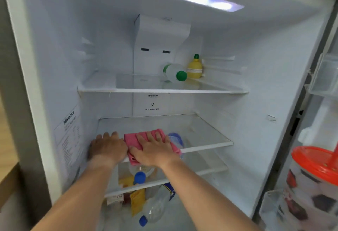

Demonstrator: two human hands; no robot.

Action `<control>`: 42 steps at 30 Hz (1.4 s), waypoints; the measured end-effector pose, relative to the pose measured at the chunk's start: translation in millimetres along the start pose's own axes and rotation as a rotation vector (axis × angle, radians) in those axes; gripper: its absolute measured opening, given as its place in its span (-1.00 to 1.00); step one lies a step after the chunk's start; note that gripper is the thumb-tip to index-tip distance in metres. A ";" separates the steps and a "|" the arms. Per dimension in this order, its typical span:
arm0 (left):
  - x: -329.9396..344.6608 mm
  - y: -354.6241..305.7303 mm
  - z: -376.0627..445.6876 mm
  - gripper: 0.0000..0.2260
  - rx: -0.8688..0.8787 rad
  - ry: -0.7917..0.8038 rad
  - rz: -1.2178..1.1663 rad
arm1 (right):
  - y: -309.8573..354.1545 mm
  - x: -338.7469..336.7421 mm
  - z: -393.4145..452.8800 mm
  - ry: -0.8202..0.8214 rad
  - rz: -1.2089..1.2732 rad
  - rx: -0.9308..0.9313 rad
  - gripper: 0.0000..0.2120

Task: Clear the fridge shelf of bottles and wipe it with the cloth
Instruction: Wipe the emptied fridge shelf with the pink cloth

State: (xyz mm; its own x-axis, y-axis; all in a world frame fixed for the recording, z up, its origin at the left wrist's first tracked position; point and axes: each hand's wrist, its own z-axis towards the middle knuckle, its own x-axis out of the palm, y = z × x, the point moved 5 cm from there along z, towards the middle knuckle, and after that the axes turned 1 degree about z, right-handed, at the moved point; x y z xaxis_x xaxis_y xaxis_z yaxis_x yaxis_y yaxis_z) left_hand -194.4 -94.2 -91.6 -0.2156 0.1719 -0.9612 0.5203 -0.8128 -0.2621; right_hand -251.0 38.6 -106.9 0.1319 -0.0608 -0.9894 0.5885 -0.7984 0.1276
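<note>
the right hand [153, 148] is lying flat on the pink cloth [144, 139], fingers spread apart and pressing it onto the front left part of the middle glass shelf [206, 135], while the left hand [107, 147] is resting just beside it at the shelf's left front edge, fingers together and curled over the rim. on the upper shelf [146, 84] a clear bottle with a green cap [175, 71] is lying on its side next to an upright yellow bottle [194, 68], and more bottles are showing below the wiped shelf.
</note>
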 end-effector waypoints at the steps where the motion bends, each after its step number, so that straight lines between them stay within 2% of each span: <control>1: 1.9 2.5 -0.2 -0.61 0.018 -0.018 0.004 | 4.9 1.9 0.3 -0.012 0.002 -0.033 -0.31; 3: 4.8 4.4 1.1 -0.59 0.046 -0.045 0.016 | -4.6 0.5 1.0 -0.015 0.004 -0.074 -0.28; 5: 6.8 4.9 2.1 -0.59 0.049 -0.043 0.027 | -40.2 -4.1 1.8 -0.008 -0.005 -0.035 -0.26; 10: 6.9 4.7 -1.1 -0.61 0.056 -0.039 0.072 | -185.8 -26.3 -14.8 -0.027 -0.052 0.394 -0.24; 13: 7.9 2.8 -1.9 -0.56 0.028 -0.019 0.065 | -210.9 -27.8 -13.9 -0.005 -0.027 0.569 -0.25; 15: 9.3 0.8 -1.2 -0.52 0.013 0.006 0.074 | -180.0 -23.3 -1.1 -0.004 -0.012 0.542 -0.25; 19: 12.4 1.4 2.9 -0.48 0.000 0.063 0.091 | -62.3 -9.2 48.3 0.004 0.002 0.144 -0.32; 21: 13.3 2.1 4.7 -0.44 0.013 0.066 0.107 | -11.0 -1.7 76.1 0.021 0.002 0.002 -0.37; 25: 16.7 2.9 8.3 -0.42 0.031 0.050 0.129 | 24.7 -4.4 125.9 0.062 -0.002 -0.129 -0.40; 29: 20.4 5.0 14.2 -0.43 0.027 0.019 0.135 | -0.6 -12.4 158.1 0.043 -0.026 -0.073 -0.34; 33: 21.5 4.9 13.7 -0.43 0.035 -0.003 0.138 | -76.8 -20.0 162.1 -0.055 0.036 0.186 -0.26; 37: 17.7 2.7 13.8 -0.48 0.023 -0.013 0.113 | -167.4 -29.4 122.3 -0.064 0.027 0.421 -0.22; 39: 16.6 3.6 11.4 -0.48 0.020 -0.008 0.106 | -196.1 -31.5 98.3 -0.052 -0.017 0.455 -0.22; 42: 15.4 3.3 8.4 -0.48 0.023 -0.013 0.090 | -202.1 -26.9 62.3 -0.069 -0.025 0.459 -0.23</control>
State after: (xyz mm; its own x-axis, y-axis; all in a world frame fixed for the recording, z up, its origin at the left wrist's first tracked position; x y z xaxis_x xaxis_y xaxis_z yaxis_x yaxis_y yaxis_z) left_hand -202.9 -98.9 -106.6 -0.1792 0.0905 -0.9796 0.5191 -0.8372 -0.1723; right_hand -423.2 164.3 -110.4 0.0595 -0.0655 -0.9961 0.1750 -0.9817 0.0750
